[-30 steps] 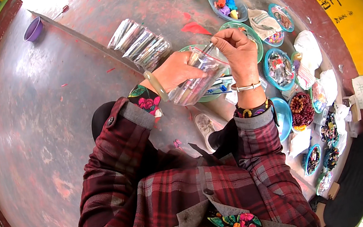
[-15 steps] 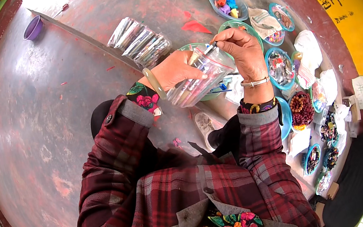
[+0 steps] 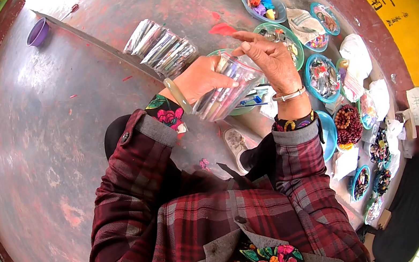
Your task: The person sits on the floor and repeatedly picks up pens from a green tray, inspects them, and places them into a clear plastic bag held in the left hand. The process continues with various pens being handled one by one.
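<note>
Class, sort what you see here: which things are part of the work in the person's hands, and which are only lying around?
In hand:
left hand
right hand
clear packets, gripped by the left hand, the right hand at their top

Lying about:
packet stack on the table
purple cup
bead bowls
red scrap
white bags

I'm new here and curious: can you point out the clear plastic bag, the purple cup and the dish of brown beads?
clear plastic bag (image 3: 223, 93), head view, its middle.
purple cup (image 3: 38, 33), head view, its side wall.
dish of brown beads (image 3: 347, 124), head view, the bead pile.
</note>
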A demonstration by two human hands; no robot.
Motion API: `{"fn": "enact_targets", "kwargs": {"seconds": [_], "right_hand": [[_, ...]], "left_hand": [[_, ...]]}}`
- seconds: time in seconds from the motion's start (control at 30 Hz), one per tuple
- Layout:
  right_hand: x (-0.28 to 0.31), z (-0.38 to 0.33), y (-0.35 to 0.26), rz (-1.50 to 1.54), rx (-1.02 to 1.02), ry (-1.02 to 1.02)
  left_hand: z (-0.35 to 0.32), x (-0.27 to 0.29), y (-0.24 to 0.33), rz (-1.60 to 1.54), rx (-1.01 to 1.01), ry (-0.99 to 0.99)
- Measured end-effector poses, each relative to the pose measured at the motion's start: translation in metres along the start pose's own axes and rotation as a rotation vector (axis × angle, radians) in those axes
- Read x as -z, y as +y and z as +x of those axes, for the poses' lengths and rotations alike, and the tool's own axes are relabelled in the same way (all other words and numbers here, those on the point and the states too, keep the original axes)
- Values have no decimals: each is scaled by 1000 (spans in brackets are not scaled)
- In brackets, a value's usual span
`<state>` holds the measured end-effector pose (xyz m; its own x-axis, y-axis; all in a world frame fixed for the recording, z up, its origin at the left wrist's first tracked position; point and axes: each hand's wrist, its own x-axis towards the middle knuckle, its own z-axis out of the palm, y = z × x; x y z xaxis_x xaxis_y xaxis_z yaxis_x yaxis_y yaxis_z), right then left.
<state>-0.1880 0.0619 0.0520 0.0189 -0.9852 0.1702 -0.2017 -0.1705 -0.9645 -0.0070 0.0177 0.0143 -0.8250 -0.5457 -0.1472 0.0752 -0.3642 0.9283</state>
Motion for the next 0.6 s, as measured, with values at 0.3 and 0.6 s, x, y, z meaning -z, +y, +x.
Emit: {"fn": "enact_targets", "kwargs": {"seconds": [0.3, 0.6], "right_hand": [[-3, 3, 11, -174, 53, -64], [10, 5, 24, 28, 55, 260]], "left_hand": [[-1, -1, 1, -17, -33, 12], [-6, 26, 21, 235, -212, 343]]}}
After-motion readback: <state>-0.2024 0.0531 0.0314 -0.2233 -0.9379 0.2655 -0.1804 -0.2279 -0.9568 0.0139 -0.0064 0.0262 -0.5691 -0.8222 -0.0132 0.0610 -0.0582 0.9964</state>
